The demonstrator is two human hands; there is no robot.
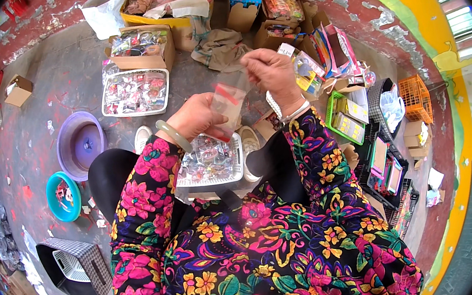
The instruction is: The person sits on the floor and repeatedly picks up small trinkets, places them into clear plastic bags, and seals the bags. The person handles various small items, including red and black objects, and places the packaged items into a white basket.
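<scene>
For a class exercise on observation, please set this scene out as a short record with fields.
Left hand: holding a clear bag with a red strip
Right hand: fingers pinched together beside the bag; grip unclear
Below the hands: white basket holding small packets
Floor at left: purple basin, teal basin
At right: orange crate

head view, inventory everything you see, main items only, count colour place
thin plastic bags: count unclear, clear with red strip, centre
rectangular plastic baskets of packets: two, white, upper and centre
round plastic basin: one, purple, left
smaller round plastic basin: one, turquoise, left
shallow plastic tray: one, lime green, right
cardboard boxes: several, brown, top and sides
shoes: two, white, flanking centre basket
left hand: one, bare, holding bags
right hand: one, bare, near bags
</scene>
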